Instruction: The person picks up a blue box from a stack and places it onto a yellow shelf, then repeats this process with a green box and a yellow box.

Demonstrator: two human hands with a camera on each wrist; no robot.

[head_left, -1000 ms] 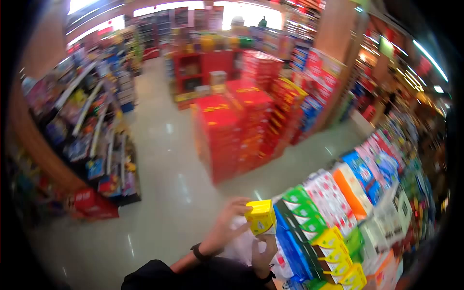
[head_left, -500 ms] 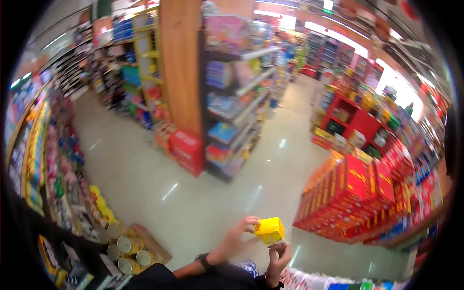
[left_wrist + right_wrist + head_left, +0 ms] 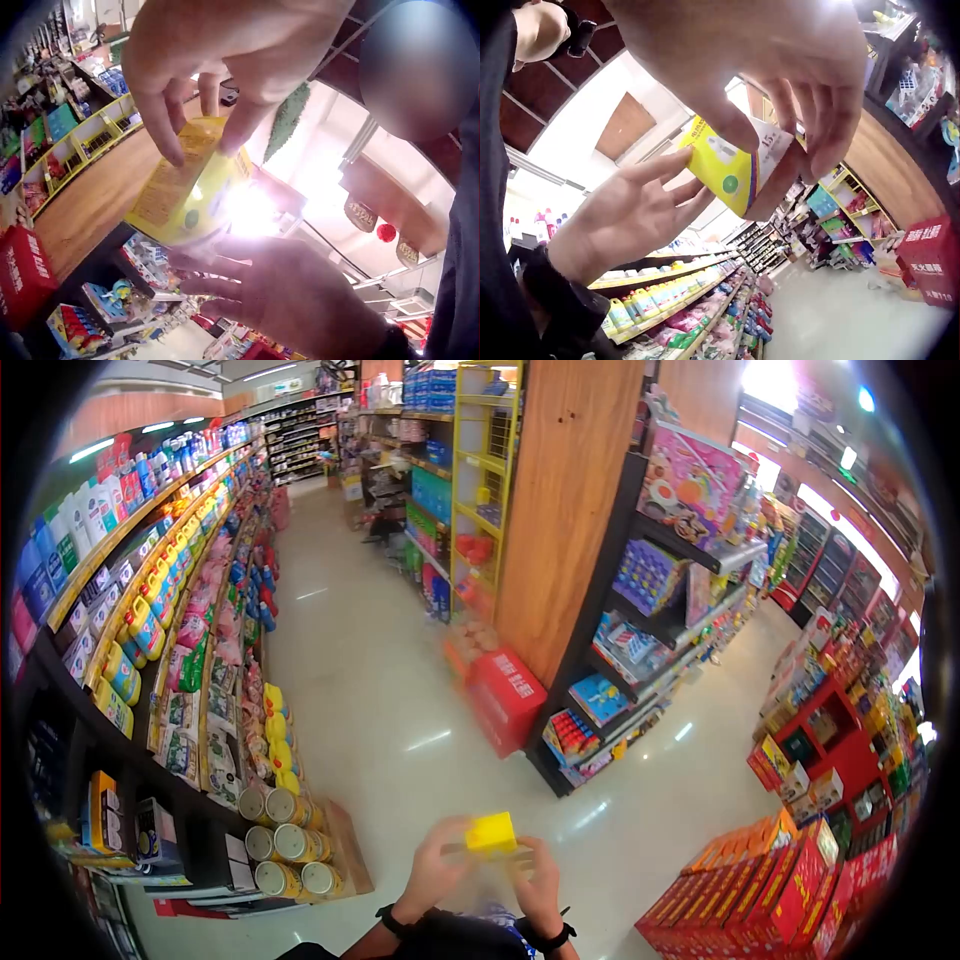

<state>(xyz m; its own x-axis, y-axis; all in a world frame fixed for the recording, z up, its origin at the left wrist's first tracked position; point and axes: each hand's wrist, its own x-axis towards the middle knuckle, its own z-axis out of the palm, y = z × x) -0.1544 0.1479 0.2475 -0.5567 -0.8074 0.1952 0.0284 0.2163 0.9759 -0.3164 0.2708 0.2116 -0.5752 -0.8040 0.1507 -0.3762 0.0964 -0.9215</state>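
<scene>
One small yellow cardboard box (image 3: 490, 832) is held in the air in front of the person, above the pale shiny floor (image 3: 425, 735) of a shop. Both hands are occupied with it: the left hand (image 3: 435, 870) pinches it between the thumb and the fingers, and the right hand (image 3: 540, 880) holds it also, with the thumb laid over one printed face.

The box has straight edges and flat sides. In the right wrist view, its yellow face carries a picture of some white object, partly covered by the thumb, and a round green mark (image 3: 730, 184). Next to the yellow there is a narrow dark purple stripe (image 3: 753, 184), and then a white panel (image 3: 772, 146), on which the number "15" can be read, with smaller Chinese characters near it. Along the upper edge are more dark characters, which are too small to read with certainty. In the left wrist view, another side shows dense lines of small print, also not legible.

Behind, a red box-shaped cabinet (image 3: 505, 695) bears white Chinese writing, and the number "119" is visible on it. I cannot tell any brand name.
</scene>
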